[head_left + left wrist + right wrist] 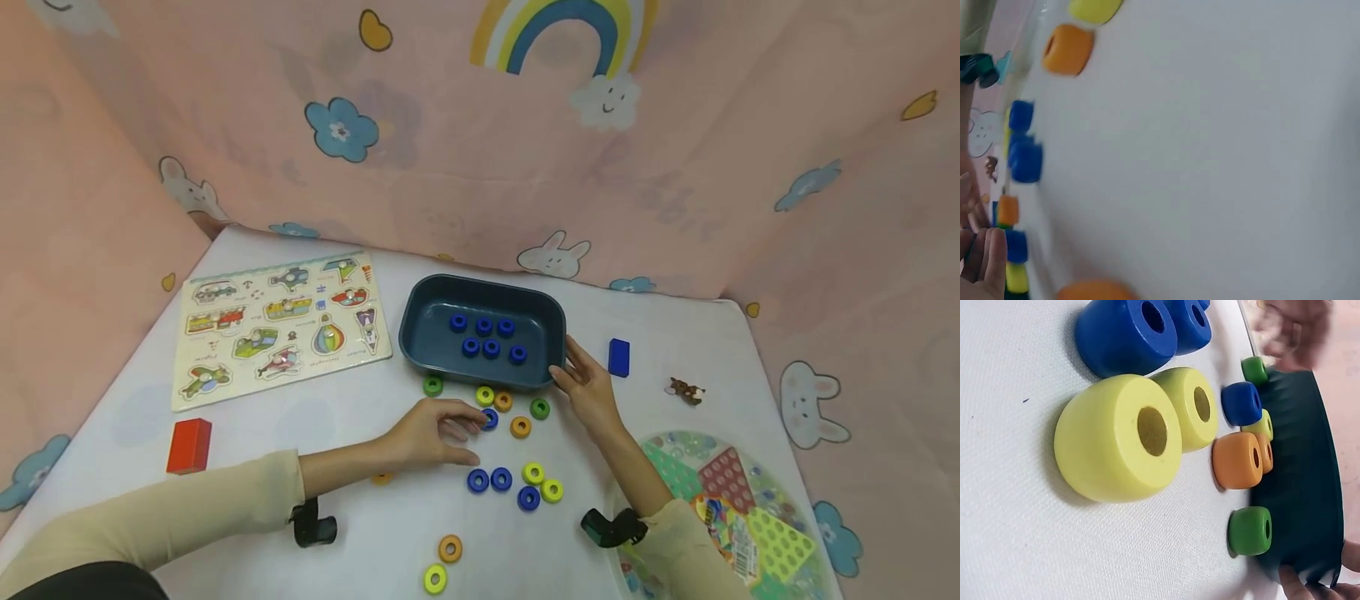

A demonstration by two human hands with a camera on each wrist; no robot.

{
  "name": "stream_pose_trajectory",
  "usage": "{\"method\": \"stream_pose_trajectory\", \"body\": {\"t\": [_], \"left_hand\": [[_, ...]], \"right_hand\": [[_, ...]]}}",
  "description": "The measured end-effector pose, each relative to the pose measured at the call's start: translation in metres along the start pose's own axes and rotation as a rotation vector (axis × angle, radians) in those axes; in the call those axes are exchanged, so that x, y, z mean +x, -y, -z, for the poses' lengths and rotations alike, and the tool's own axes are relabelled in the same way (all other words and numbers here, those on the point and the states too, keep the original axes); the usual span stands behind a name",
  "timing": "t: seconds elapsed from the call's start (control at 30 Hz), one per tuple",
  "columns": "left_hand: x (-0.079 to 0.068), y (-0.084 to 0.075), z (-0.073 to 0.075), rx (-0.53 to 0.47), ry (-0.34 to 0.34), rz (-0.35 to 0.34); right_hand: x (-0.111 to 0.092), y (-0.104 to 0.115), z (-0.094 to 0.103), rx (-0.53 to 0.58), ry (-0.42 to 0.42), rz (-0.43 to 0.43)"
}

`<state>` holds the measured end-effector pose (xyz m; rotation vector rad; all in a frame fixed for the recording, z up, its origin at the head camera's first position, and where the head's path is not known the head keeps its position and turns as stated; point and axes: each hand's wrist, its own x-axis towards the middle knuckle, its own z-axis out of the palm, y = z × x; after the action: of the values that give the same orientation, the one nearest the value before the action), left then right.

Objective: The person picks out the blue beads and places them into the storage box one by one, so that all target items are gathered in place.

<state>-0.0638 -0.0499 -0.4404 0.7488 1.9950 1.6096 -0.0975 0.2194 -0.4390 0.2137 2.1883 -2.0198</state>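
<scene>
A dark blue-green tray [420, 367] holds several blue beads [491, 349]. My right hand [588, 392] grips the tray's near right corner, thumb on the rim and fingers along the outer wall. My left hand [431, 433] hovers in front of the tray with fingers loosely bent and nothing held. Its fingertips are nearest to a loose blue bead [490, 419], which stands apart from the blurred left hand [1297, 331] in the right wrist view. Around that bead are orange beads [1235, 460], green beads [1250, 530] and a yellow bead [485, 396].
More blue beads [501, 478] and yellow beads [551, 490] lie nearer me, with an orange bead [450, 548] farther forward. A picture puzzle board [281, 329] and red block [189, 446] are left. Right are a blue block [618, 357], small brown figure [686, 391] and round game board [738, 517].
</scene>
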Motion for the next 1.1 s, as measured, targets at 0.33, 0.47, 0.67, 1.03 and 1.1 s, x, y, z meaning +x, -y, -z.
{"method": "stream_pose_trajectory", "body": {"t": [0.33,0.47,0.67,1.03,1.1], "left_hand": [[-0.011,0.02,-0.027,0.171,0.035,-0.032],[-0.014,0.005,-0.027,0.17,0.072,-0.076],[-0.012,0.013,-0.027,0.189,0.069,-0.112],[0.029,-0.012,0.028,0.197,-0.111,-0.12],[0.039,-0.016,0.038,0.185,-0.135,-0.103]], "right_hand": [[0.002,0.001,0.001,0.003,-0.004,0.004],[0.001,0.002,0.0,0.002,-0.009,-0.005],[0.001,0.0,-0.001,0.006,-0.008,-0.014],[-0.002,-0.001,-0.001,-0.009,-0.01,-0.009],[-0.002,-0.001,-0.001,-0.011,-0.012,-0.001]]}}
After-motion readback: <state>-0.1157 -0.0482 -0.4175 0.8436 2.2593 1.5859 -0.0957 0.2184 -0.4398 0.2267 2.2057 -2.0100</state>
